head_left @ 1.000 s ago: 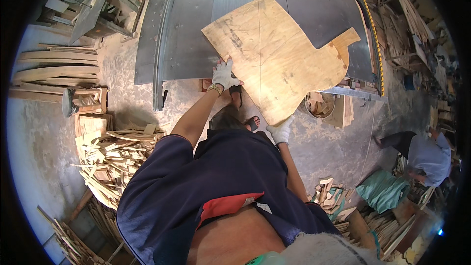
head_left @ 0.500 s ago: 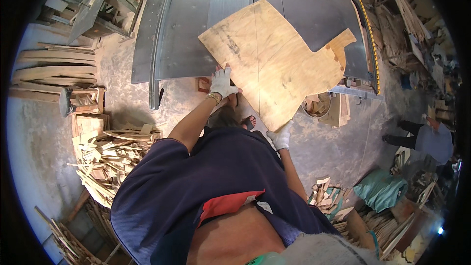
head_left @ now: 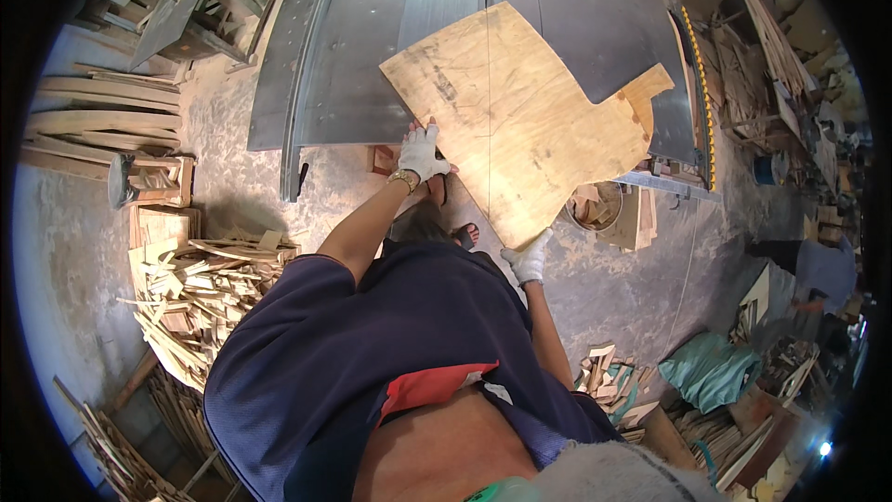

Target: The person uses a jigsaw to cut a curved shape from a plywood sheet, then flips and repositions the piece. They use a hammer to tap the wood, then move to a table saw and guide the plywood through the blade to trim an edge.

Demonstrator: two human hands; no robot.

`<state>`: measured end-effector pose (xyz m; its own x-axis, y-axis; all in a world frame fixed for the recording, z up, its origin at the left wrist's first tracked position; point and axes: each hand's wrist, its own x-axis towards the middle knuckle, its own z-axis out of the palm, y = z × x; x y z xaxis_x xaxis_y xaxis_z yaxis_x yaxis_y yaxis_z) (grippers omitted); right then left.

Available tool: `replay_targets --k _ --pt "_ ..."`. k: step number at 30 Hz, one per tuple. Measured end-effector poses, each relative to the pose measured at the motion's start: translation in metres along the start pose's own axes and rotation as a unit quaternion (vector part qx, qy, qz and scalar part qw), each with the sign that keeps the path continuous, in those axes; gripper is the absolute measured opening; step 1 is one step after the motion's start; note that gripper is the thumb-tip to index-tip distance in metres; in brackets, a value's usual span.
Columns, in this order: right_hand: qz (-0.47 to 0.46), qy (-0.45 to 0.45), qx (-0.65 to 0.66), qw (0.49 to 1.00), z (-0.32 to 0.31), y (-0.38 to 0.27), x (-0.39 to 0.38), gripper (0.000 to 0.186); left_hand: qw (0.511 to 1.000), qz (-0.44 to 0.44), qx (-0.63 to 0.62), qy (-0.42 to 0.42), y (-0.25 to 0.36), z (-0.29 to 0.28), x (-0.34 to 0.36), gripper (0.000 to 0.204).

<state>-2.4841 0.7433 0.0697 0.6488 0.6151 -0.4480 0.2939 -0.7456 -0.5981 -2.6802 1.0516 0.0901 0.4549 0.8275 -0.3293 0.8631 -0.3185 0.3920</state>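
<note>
A wide, irregular plywood sheet (head_left: pixel 520 121), with a thin straight line across it, lies over the grey metal machine table (head_left: pixel 358 56). Its near corner juts past the table's front edge toward me. My left hand (head_left: pixel 424 152), in a white glove with bare fingertips, is closed on the sheet's left edge. My right hand (head_left: pixel 527 262), gloved likewise, grips the near corner; some of its fingers are hidden. A smaller wooden piece (head_left: pixel 648 93) shows at the sheet's right end; whether it is separate I cannot tell.
A metal rail (head_left: pixel 311 65) runs along the table's left part. Below its right front stands a round bin (head_left: pixel 596 206) of offcuts. Wood scraps (head_left: pixel 209 293) are heaped at left; a green sack (head_left: pixel 711 370) lies at right. Another person (head_left: pixel 822 274) is at far right.
The view has shifted slightly. Both my hands keep their hold on the plywood sheet, which has hardly moved on the table. The person at far right has changed posture.
</note>
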Motion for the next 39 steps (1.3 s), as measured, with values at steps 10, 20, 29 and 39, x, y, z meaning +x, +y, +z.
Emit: replay_targets --k 10,20,29,39 --pt "0.009 -0.012 0.009 1.000 -0.003 -0.004 0.010 0.143 1.000 -0.012 -0.008 -0.010 0.002 -0.004 0.009 0.141" --pt "0.015 -0.006 0.023 1.000 -0.003 -0.016 0.017 0.141 1.000 -0.017 -0.016 -0.018 0.002 -0.007 0.021 0.141" --pt "-0.017 -0.003 0.067 0.998 -0.009 -0.027 0.010 0.138 1.000 -0.008 -0.016 -0.013 -0.001 -0.007 0.021 0.140" --pt "-0.018 0.009 0.018 1.000 -0.006 -0.026 0.012 0.133 1.000 -0.015 -0.003 -0.010 0.000 -0.007 0.025 0.141"
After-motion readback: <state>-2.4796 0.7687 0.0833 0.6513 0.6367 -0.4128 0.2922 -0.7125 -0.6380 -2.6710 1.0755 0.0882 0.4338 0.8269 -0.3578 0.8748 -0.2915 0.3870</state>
